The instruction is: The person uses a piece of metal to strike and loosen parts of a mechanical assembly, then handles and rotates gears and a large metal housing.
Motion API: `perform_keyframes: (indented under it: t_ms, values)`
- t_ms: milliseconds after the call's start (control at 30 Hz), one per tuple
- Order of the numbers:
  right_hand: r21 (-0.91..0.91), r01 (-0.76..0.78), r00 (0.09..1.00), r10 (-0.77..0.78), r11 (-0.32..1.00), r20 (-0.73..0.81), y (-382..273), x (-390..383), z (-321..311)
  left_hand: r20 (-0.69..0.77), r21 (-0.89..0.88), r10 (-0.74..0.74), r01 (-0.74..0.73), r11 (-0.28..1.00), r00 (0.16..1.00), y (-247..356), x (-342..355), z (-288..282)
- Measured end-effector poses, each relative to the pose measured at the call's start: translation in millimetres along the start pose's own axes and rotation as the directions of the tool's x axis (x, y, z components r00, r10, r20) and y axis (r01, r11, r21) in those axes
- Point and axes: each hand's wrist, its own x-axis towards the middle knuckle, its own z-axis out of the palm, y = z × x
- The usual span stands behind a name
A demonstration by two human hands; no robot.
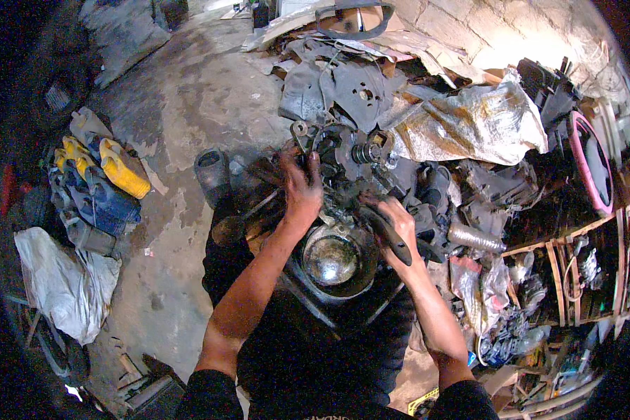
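My left hand (303, 189) is closed at the left side of a dark, greasy metal assembly (339, 157). Just beyond its fingertips a metal piece with a ring-shaped end (299, 131) sticks up; whether the fingers grip it is unclear. My right hand (397, 227) is wrapped round a tool with a dark curved handle (387, 238), whose working end is lost among the dark parts. A coil spring (367, 153) lies beyond that hand. Between my forearms, close to my body, sits a shiny round metal bowl (331, 259) inside a dark ring-shaped housing.
Yellow-and-blue boots or shoes (124, 170) and a white sack (70, 280) lie at the left. Cut dark sheets (360, 94) and a silvery sheet (469, 122) are heaped ahead. To the right are a plastic bottle (476, 236), a pink-rimmed oval (591, 164) and cluttered wooden shelving (560, 280).
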Motion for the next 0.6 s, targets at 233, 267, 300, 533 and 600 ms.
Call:
perform_keyframes:
  t_ms: [233, 267, 300, 533, 600]
  values:
    - [0.235, -0.46, 0.881, 0.472, 0.856, 0.006, 15.3, -50.5, -0.7, -0.02, 0.142, 0.227, -0.222, 0.965, 0.974, 28.1, -0.8, -23.7]
    - [0.371, -0.493, 0.858, 0.511, 0.787, 0.055, -0.5, -52.8, 1.6, -0.031, 0.198, 0.27, -0.259, 0.945, 0.962, 37.7, -3.0, -29.1]
    - [0.266, -0.408, 0.906, 0.423, 0.874, 0.0, 3.8, -62.9, 8.0, -0.079, 0.182, 0.297, -0.279, 0.943, 0.952, 49.9, -7.4, -33.8]
    - [0.796, -0.451, 0.657, 0.754, 0.405, -0.011, 5.1, -52.7, 1.6, 0.572, 0.182, 0.3, -0.475, 0.861, 0.763, 67.3, -39.0, -54.2]
    - [0.775, -0.416, 0.662, 0.743, 0.475, -0.099, 14.6, -49.5, 6.1, 0.621, 0.301, 0.265, -0.536, 0.788, 0.738, 68.2, -35.4, -50.7]
